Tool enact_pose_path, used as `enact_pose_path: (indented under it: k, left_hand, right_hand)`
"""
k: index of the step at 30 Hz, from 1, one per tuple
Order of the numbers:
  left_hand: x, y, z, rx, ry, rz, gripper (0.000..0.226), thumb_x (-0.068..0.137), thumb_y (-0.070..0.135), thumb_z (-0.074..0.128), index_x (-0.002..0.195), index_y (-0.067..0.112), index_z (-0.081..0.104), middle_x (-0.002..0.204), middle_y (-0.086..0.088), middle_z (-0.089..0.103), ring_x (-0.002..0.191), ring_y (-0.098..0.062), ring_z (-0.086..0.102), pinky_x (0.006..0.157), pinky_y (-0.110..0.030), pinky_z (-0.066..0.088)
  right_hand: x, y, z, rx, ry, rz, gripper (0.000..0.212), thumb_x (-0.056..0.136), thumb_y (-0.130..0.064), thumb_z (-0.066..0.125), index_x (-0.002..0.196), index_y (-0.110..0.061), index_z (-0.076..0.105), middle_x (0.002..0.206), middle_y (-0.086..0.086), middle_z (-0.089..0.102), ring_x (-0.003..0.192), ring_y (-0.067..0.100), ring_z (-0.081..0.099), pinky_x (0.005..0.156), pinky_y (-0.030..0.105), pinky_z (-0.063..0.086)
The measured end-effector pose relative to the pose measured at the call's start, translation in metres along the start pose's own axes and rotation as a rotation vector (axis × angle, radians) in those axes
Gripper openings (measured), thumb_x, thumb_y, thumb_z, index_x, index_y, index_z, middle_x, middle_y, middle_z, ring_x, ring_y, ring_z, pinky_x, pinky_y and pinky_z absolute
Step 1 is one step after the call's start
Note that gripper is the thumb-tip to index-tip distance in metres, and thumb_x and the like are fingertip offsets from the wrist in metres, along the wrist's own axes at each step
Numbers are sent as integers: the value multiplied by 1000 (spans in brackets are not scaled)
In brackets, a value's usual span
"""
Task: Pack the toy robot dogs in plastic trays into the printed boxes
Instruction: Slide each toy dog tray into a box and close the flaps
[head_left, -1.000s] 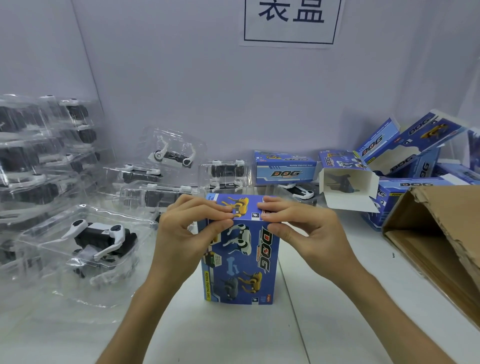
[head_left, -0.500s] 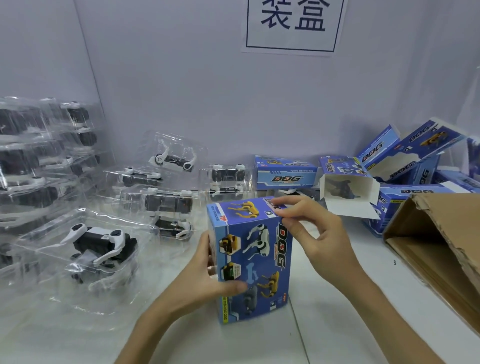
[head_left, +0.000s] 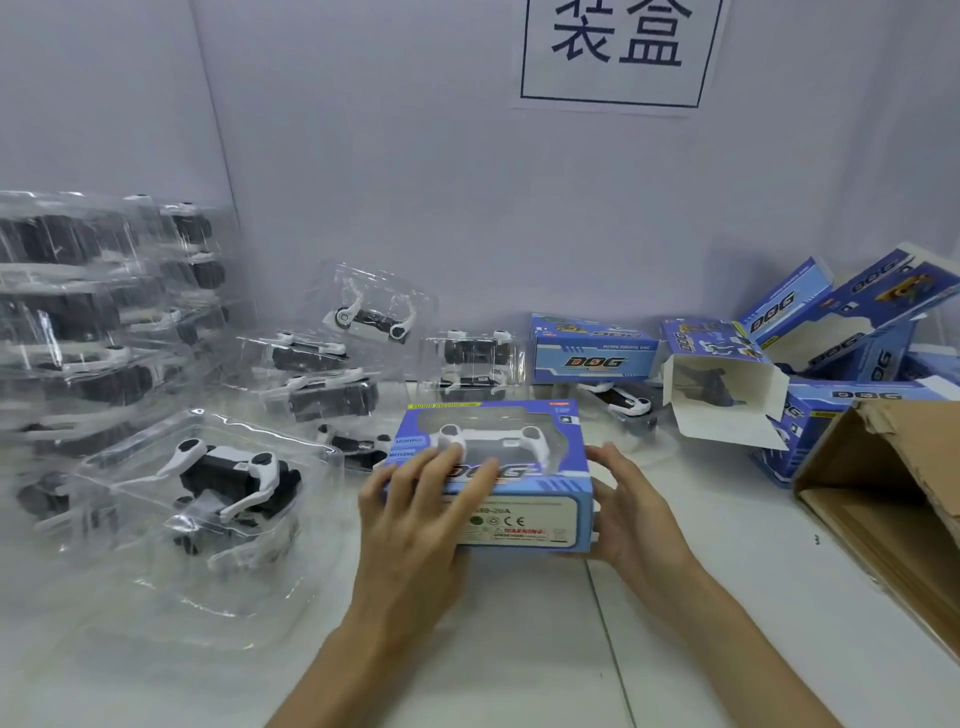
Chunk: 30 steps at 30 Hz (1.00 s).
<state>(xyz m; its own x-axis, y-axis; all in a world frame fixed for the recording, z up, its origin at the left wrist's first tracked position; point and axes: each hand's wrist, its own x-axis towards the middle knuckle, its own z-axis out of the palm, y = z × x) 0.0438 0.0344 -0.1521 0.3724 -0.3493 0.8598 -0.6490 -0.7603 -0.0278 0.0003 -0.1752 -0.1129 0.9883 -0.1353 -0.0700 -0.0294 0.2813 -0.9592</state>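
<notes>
Box: printed box (head_left: 524, 519) lies flat at frame centre on the white table (head_left: 519, 654), window face up, long axis left to right, label side toward us | Hands: our left hand (head_left: 415, 514) rests straight fingers on the window; right hand (head_left: 634, 514) spread against the right end | Position: box between both hands

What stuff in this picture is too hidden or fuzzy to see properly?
All in the head view:
On the printed box, the label's small print is blurred, and the left hand covers part of its window.
The wall sign is cut off by the top edge.
The cardboard carton is cut off by the right edge.
The stacked trays are smeared and cut by the left edge.
</notes>
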Motion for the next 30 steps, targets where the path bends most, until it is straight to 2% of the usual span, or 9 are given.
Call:
enact_pose_path:
  k: [5,8,12,15,17,20,22,24,30]
  left_hand:
    - [-12,21,4,31,-98,191,84,65,9,72,141,33,47,142,-1,47,127,-23,45,108,-38,20]
    - [-9,18,0,-78,-7,192,82,76,39,77,147,30,38,150,-4,40,136,-23,40,113,-42,24]
    - [-6,14,-13,-533,-144,-335,79,85,59,63,153,34,31,156,3,40,141,-14,43,117,-38,33]
    - [0,19,-17,-1079,-466,-771,52,91,54,47,137,30,52,131,-9,67,105,-25,70,88,-49,56]
    - [3,13,-13,-1453,-458,-982,57,82,47,47,129,17,59,108,-14,75,88,-27,74,73,-48,57]
    - [6,13,-12,-1553,-374,-1116,61,75,37,50,124,3,62,97,-21,71,72,-31,70,58,-42,57]
    - [4,13,-10,-1538,-412,-1127,74,72,48,56,132,5,58,116,-25,65,85,-37,67,64,-45,59]
    - [5,11,-7,-1480,-488,-1031,88,67,68,60,139,18,54,139,-19,57,108,-41,63,87,-57,51]
    - [5,-2,7,-1614,-476,-1166,54,81,48,40,127,29,62,125,-1,71,91,-38,74,81,-53,47]
  right_hand:
    - [-3,3,-5,-3,-36,80,61,74,-55,64,122,-17,70,109,17,74,86,32,74,66,37,59]
    - [-5,2,-13,-15,68,-18,65,68,-40,69,126,-13,60,104,16,75,79,30,74,59,33,58]
    - [-10,-12,-25,-1,108,-167,56,78,-43,63,130,-21,56,109,7,76,85,27,75,65,32,60]
    - [-16,-12,-32,-70,1,-233,58,82,-53,67,135,-39,49,122,-6,71,105,23,72,81,31,60]
    - [-21,-12,-39,-188,-34,-210,63,75,-62,72,130,-49,45,120,-10,71,106,20,71,88,33,58]
    - [-28,-18,-64,-321,-99,-74,71,67,-54,73,130,-40,45,119,-2,71,107,22,70,92,42,56]
    - [-35,-23,-76,-283,-178,34,65,68,-49,75,127,-38,53,121,3,71,108,25,70,83,39,59]
    - [-41,-24,-82,-202,-72,50,65,62,-51,76,123,-32,62,117,9,72,102,27,72,77,37,61]
    - [-58,-36,-102,272,568,-378,70,69,-21,87,130,-10,54,98,6,73,79,20,70,60,33,59]
